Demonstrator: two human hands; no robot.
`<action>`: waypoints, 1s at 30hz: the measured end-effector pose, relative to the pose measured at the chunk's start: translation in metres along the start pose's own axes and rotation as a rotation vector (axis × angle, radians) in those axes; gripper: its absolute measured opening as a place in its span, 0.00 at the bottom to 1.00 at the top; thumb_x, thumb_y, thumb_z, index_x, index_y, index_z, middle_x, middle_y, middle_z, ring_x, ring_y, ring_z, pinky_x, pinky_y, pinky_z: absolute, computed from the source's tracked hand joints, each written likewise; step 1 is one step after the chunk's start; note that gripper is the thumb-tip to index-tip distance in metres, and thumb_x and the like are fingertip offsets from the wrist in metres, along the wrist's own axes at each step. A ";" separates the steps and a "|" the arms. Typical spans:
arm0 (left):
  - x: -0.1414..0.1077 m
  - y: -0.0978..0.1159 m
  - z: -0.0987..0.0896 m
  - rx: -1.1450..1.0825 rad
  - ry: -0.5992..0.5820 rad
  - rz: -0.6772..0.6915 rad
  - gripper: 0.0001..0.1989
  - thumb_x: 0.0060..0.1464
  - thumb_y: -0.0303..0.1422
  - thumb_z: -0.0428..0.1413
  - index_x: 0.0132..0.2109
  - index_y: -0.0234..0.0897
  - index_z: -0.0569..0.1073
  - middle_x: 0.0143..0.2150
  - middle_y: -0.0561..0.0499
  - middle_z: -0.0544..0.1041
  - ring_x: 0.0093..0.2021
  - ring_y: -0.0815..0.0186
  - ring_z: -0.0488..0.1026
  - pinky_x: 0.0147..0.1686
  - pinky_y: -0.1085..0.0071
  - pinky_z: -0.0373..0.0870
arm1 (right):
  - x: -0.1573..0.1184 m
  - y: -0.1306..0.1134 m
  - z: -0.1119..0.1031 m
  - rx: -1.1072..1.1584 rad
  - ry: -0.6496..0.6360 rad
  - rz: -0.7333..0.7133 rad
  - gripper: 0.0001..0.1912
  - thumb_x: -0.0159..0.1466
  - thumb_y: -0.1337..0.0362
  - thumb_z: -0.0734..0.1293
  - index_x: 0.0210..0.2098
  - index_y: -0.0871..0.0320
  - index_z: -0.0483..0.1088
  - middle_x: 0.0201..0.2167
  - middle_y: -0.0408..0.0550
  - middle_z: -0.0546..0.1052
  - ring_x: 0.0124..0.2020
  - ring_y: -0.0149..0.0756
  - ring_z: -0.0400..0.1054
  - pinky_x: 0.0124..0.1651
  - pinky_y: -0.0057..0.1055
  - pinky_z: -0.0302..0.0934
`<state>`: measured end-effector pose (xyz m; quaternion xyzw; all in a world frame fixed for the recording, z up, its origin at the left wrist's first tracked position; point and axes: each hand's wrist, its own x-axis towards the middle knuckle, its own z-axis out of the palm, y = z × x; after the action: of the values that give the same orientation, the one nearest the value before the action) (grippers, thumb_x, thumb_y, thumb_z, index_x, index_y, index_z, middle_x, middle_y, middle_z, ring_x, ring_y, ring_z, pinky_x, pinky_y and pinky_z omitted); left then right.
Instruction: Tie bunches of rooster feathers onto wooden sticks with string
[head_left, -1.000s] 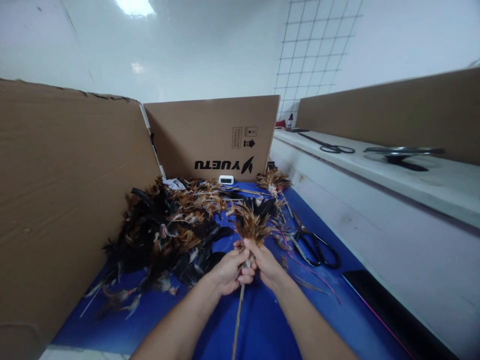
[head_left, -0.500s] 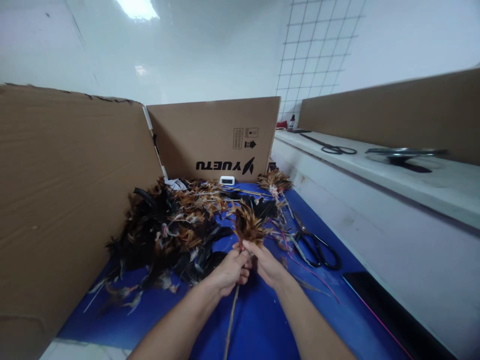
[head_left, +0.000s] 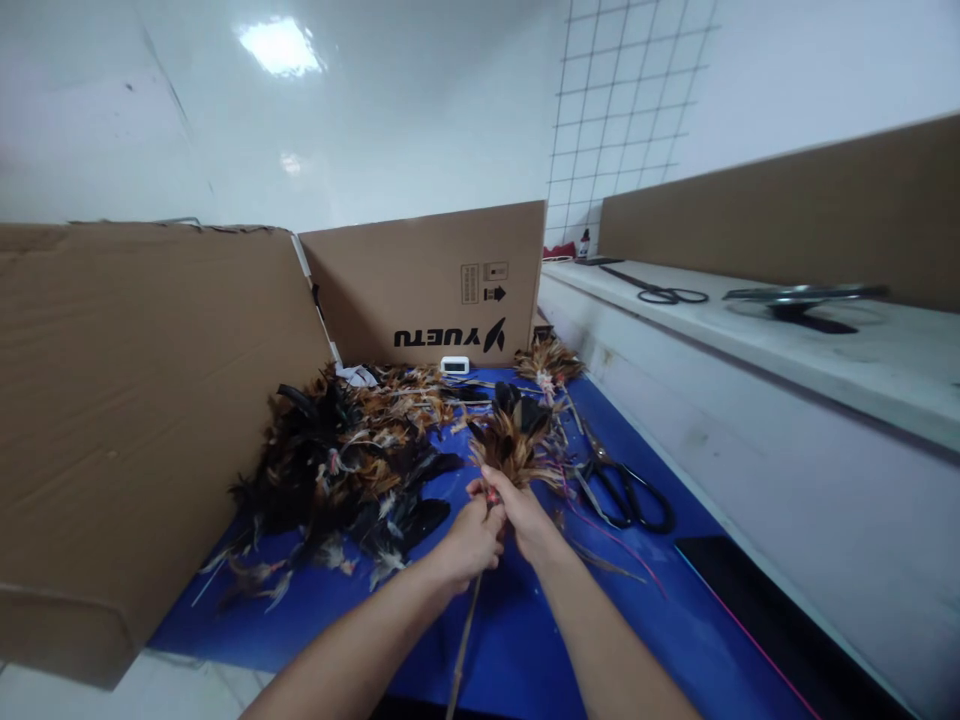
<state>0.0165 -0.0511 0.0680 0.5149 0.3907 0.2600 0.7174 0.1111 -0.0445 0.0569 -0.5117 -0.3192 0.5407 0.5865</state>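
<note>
A feather duster in the making, a bundle of brown and black feathers (head_left: 511,448) on a thin stick (head_left: 465,640), is held between my hands over the blue tabletop (head_left: 525,640). My left hand (head_left: 471,542) is closed around the stick just below the feathers. My right hand (head_left: 526,515) pinches the base of the bundle, its thumb lying along the lower feathers. Red binding (head_left: 492,494) shows between the two hands. The stick runs down toward me below my left hand. Most of my right fingers are hidden behind the bundle.
A heap of loose feathers (head_left: 315,480) lies left, beside a cardboard wall (head_left: 150,400). Black-handled scissors (head_left: 634,495) and pink cord (head_left: 615,540) lie right, near a black flat object (head_left: 772,600). Behind are a small white device (head_left: 454,365) and another feather bundle (head_left: 551,360).
The bundle appears turned and more spread, with its feathers fanned wider. The red binding shows more clearly between my hands, which still grip in the same place. The camera view has shifted slightly.
</note>
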 end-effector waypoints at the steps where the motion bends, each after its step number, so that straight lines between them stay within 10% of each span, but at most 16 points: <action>1: -0.003 0.003 0.000 -0.015 -0.010 -0.009 0.14 0.51 0.42 0.53 0.36 0.37 0.58 0.23 0.60 0.57 0.16 0.80 0.53 0.16 0.81 0.46 | -0.001 -0.001 0.000 0.003 -0.016 0.011 0.19 0.53 0.50 0.65 0.23 0.63 0.71 0.13 0.41 0.68 0.13 0.25 0.60 0.13 0.21 0.49; 13: -0.002 0.010 -0.026 -0.427 -0.244 -0.167 0.13 0.54 0.36 0.52 0.40 0.27 0.70 0.31 0.45 0.74 0.28 0.65 0.74 0.25 0.71 0.71 | -0.007 -0.010 -0.007 0.116 -0.260 0.041 0.20 0.56 0.50 0.63 0.33 0.62 0.73 0.13 0.40 0.69 0.12 0.24 0.59 0.13 0.19 0.53; 30: 0.005 0.010 -0.042 -0.565 -0.676 -0.319 0.13 0.53 0.39 0.53 0.36 0.32 0.65 0.24 0.55 0.55 0.18 0.79 0.49 0.15 0.83 0.37 | -0.008 -0.008 -0.009 0.042 -0.362 0.015 0.22 0.57 0.48 0.62 0.36 0.59 0.74 0.31 0.48 0.76 0.34 0.36 0.69 0.38 0.28 0.63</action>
<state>-0.0153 -0.0214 0.0690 0.2888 0.1233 0.0606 0.9475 0.1206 -0.0533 0.0635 -0.3961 -0.4042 0.6348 0.5261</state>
